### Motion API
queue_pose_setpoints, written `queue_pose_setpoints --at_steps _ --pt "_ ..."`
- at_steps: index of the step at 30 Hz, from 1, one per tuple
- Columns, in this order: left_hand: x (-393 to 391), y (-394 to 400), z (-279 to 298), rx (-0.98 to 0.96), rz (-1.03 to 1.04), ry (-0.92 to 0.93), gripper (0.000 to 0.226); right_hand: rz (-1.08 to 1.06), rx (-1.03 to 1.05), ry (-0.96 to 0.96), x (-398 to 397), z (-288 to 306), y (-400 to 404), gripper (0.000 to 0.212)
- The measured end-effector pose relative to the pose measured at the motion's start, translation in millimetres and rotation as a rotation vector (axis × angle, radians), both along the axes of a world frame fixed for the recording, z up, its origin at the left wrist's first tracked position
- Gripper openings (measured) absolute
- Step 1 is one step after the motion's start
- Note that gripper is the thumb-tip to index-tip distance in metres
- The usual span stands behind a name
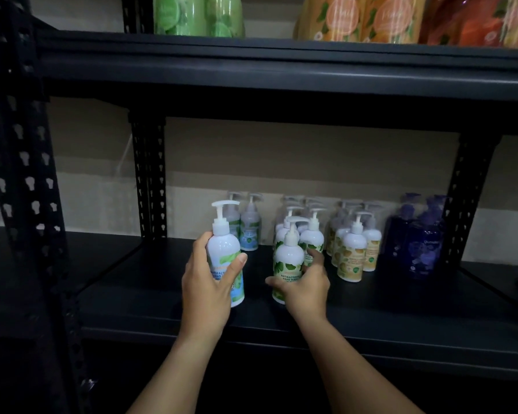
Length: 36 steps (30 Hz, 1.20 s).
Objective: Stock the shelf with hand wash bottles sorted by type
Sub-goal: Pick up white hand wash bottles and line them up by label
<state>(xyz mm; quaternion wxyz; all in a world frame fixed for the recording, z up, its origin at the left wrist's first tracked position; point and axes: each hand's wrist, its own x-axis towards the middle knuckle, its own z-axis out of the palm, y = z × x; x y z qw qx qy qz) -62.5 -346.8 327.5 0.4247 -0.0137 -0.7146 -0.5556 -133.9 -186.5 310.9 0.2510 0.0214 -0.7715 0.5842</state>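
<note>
- Both forearms reach up from the bottom of the frame toward the black metal shelf [371, 306] at centre.
- My left hand [207, 282] is wrapped around a white pump bottle with a blue-green label [225, 258], thumb across its front and fingers behind; the bottle stands upright just left of centre, and I cannot tell whether its base touches the shelf.
- My right hand [304, 286] is half closed on the front bottle with a green leaf label [287, 264], thumb low on its left side, fingers curling round its right.
- Behind that bottle, more green-label bottles [313, 231] stand in a tight cluster.
- Two more blue-label bottles [248, 228] sit at the back, just behind the one I hold in the left hand.
- Right of centre I see a group of yellow-label bottles [355, 249], and further right dark purple bottles [416, 246] beside the rear upright.
- Along the top edge, the upper shelf carries green packs [192, 16] at left, orange packs [362, 19] at right, and red ones [476, 22] in the corner.
</note>
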Motion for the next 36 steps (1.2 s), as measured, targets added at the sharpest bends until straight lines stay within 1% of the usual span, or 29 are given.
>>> queue_pose_setpoints --at_steps 7,14,20,24,36 --pt "-2.4 1.4 -0.1 0.013 0.010 0.010 0.049 -0.030 0.008 -0.046 -18.9 -2.5 -3.9 0.100" --pt "-2.8 -1.2 -0.9 0.029 0.035 0.028 0.051 -0.119 0.062 -0.033 -30.9 -7.3 -10.4 0.092" --pt "-3.2 -3.9 -2.2 0.044 0.047 0.038 0.052 -0.132 0.105 -0.013 -34.0 -9.6 -7.9 0.086" --pt "-1.9 -4.6 -1.7 0.046 0.032 0.040 0.053 -0.159 0.156 -0.007 -34.4 -12.5 -8.2 0.087" --pt "1.2 -5.4 0.7 0.057 0.039 0.044 0.051 -0.169 0.175 -0.004 -38.2 -14.2 -8.7 0.084"
